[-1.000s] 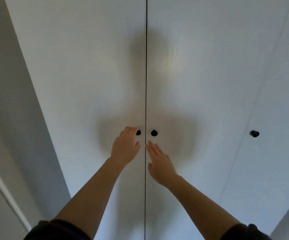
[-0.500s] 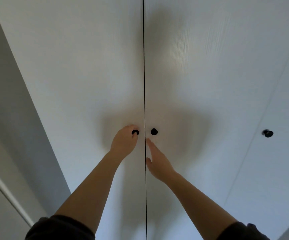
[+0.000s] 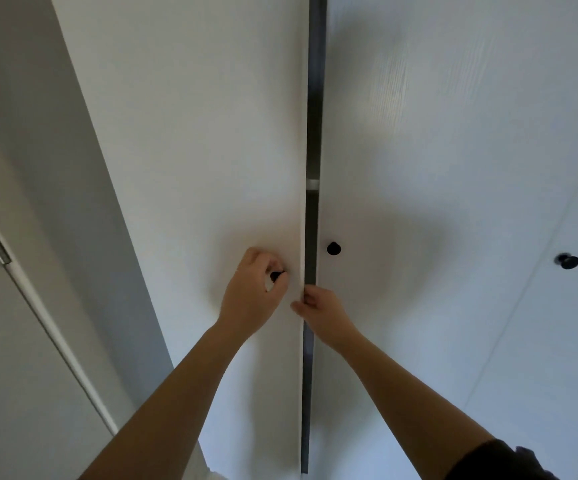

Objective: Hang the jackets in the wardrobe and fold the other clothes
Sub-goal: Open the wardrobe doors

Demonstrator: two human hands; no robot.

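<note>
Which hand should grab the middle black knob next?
Right. The right hand sits just below the middle knob, holding only the left door by its edge; the left hand is busy gripping the left knob.

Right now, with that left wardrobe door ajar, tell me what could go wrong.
The right hand hooks the edge of the white left wardrobe door inside the narrow dark gap. If that door swings shut, its fingers could be pinched against the white right wardrobe door. The left hand pinches only the small black round knob, so it might slip off.
</note>
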